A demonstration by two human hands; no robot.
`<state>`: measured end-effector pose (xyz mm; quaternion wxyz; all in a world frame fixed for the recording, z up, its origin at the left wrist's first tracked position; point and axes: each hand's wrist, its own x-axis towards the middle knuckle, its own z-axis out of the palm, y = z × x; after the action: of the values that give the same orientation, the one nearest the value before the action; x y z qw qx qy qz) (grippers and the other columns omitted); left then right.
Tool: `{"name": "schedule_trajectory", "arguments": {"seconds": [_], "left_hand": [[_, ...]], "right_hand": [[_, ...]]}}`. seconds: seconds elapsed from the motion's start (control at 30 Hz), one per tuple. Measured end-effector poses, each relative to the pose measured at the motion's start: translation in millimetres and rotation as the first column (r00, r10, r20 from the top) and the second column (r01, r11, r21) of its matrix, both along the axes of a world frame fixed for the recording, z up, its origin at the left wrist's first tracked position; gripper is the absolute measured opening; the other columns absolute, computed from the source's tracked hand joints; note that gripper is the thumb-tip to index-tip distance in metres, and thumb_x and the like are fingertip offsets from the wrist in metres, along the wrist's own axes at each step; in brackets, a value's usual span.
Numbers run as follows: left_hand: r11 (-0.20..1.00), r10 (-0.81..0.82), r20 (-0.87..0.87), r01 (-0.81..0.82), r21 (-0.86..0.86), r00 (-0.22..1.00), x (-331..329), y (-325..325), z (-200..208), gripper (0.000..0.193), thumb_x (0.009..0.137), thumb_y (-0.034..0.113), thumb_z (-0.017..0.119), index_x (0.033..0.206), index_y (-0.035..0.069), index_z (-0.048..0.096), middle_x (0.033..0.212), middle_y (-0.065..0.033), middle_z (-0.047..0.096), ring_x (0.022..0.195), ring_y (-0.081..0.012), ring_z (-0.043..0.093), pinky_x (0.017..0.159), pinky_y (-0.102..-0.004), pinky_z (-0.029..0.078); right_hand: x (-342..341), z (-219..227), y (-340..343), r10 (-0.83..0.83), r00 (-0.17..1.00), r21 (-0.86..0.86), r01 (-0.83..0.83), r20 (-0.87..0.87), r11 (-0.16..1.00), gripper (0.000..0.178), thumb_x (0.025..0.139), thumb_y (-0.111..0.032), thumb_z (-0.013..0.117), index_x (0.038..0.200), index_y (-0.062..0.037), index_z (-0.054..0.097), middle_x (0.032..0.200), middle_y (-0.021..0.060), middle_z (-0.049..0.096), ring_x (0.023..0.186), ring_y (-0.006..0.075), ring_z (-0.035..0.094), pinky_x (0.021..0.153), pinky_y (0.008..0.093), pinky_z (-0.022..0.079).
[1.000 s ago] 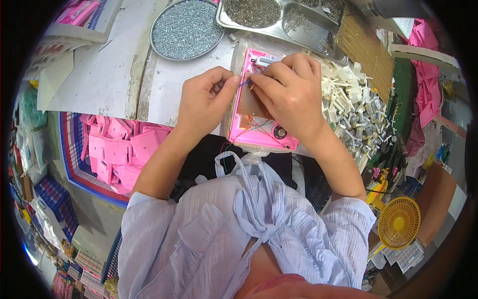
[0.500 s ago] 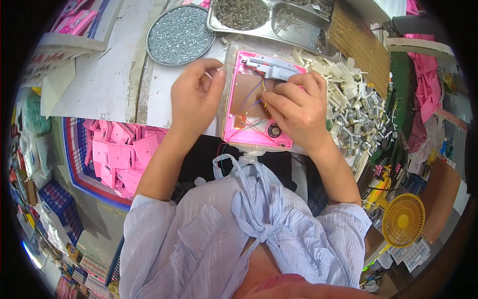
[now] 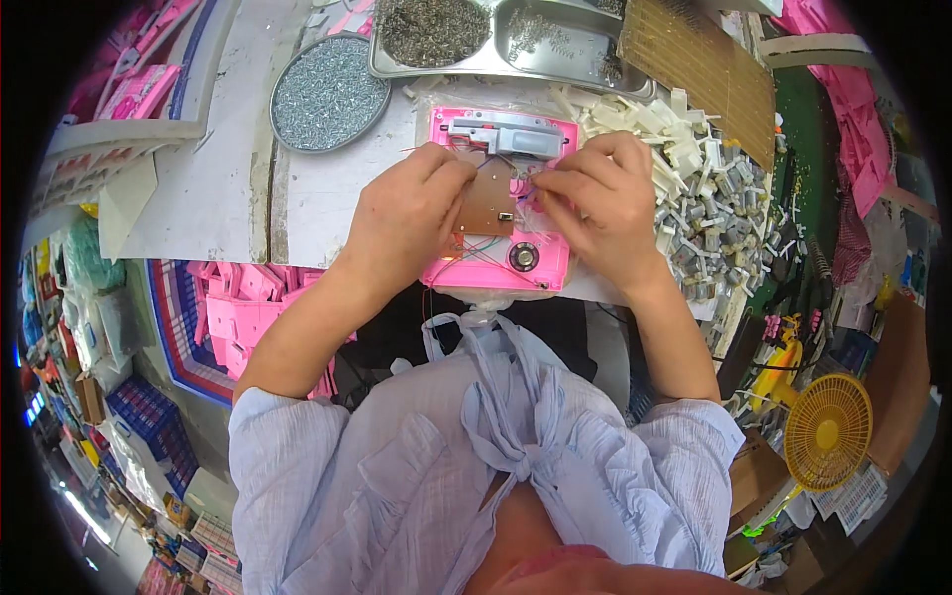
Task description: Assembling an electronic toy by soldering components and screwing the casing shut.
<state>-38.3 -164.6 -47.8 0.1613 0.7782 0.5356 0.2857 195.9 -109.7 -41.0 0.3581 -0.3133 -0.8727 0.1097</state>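
A pink plastic housing [image 3: 441, 275] lies open in front of me on a clear plastic bag. Inside it sit a brown circuit board [image 3: 486, 210], a grey mechanism [image 3: 516, 140] along the far side and a round black speaker [image 3: 524, 257] near the front. My left hand [image 3: 409, 210] is closed, thumb and forefinger pinching the board's left edge. To the right of the board, my right hand [image 3: 605, 203] pinches thin wires [image 3: 526, 194] between its fingertips. Other wires run across the front of the housing, below the board.
A round tray of small silver screws [image 3: 329, 94] stands at the far left, beside a metal tray of springs [image 3: 436, 32]. White and grey plastic parts [image 3: 709, 198] are heaped on the right. Pink pieces [image 3: 243, 317] fill a basket at left; a yellow fan [image 3: 828, 433] is lower right.
My left hand has moved right, from beside the housing onto the board's left edge. The board has shifted leftward within the housing, baring pink plastic on its right. My right hand still pinches wires.
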Motion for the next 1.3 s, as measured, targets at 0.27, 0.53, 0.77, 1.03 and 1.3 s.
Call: {"name": "schedule_trajectory", "arguments": {"seconds": [0.27, 0.53, 0.77, 1.03, 1.3], "left_hand": [[0.991, -0.018, 0.17, -0.005, 0.134, 0.985, 37, -4, 37, 0.025, 0.086, 0.005, 0.07, 0.111, 0.006, 0.068, 0.105, -0.0112, 0.068, 0.089, -0.0312, 0.069, 0.073, -0.0393, 0.056], [0.922, 0.124, 0.401, 0.044, -0.386, 0.908, 54, 28, 40, 0.016, 0.089, 0.005, 0.071, 0.105, 0.001, 0.071, 0.093, -0.0134, 0.072, 0.072, -0.0232, 0.071, 0.064, -0.0331, 0.055], [0.92, 0.094, 0.437, 0.089, -0.382, 0.895, 46, 37, 33, 0.013, 0.089, 0.005, 0.071, 0.1, -0.002, 0.071, 0.088, -0.0116, 0.07, 0.07, -0.0163, 0.068, 0.063, -0.0299, 0.054], [0.963, 0.12, 0.54, 0.034, -0.266, 0.833, 42, 32, 6, 0.008, 0.092, 0.001, 0.067, 0.1, 0.001, 0.066, 0.081, 0.001, 0.059, 0.069, -0.0049, 0.052, 0.061, -0.0222, 0.043], [0.953, 0.107, 0.545, 0.069, -0.294, 0.832, 49, 30, 14, 0.005, 0.094, -0.001, 0.067, 0.098, -0.001, 0.065, 0.08, 0.0018, 0.06, 0.068, -0.0042, 0.052, 0.062, -0.0197, 0.042]], "right_hand": [[7, -2, -1, -0.106, 0.953, -0.315, 0.012, -0.284, 0.949, 0.013, 0.074, -0.008, 0.082, 0.086, -0.0092, 0.076, 0.084, 0.0031, 0.07, 0.086, 0.0223, 0.058, 0.081, 0.0348, 0.045], [15, -1, 5, -0.167, 0.924, -0.416, 0.01, -0.345, 0.91, 0.01, 0.076, -0.007, 0.082, 0.084, -0.0062, 0.076, 0.082, 0.0047, 0.07, 0.085, 0.0211, 0.058, 0.079, 0.0339, 0.047], [21, 5, -1, -0.204, 0.914, -0.416, 0.044, -0.351, 0.909, 0.011, 0.076, -0.005, 0.082, 0.08, -0.0045, 0.072, 0.078, 0.004, 0.068, 0.08, 0.0208, 0.058, 0.075, 0.0333, 0.045], [183, 40, -86, -0.724, 0.422, -0.462, 0.57, -0.545, 0.68, 0.012, 0.088, -0.001, 0.074, 0.098, -0.0003, 0.067, 0.089, 0.0055, 0.065, 0.078, 0.0139, 0.059, 0.072, 0.0269, 0.048], [289, 27, -51, -0.746, -0.188, -0.757, 0.328, -0.639, 0.566, 0.041, 0.095, -0.011, 0.071, 0.13, -0.0047, 0.05, 0.09, 0.0068, 0.063, 0.068, 0.0142, 0.057, 0.062, 0.0323, 0.051]]}}
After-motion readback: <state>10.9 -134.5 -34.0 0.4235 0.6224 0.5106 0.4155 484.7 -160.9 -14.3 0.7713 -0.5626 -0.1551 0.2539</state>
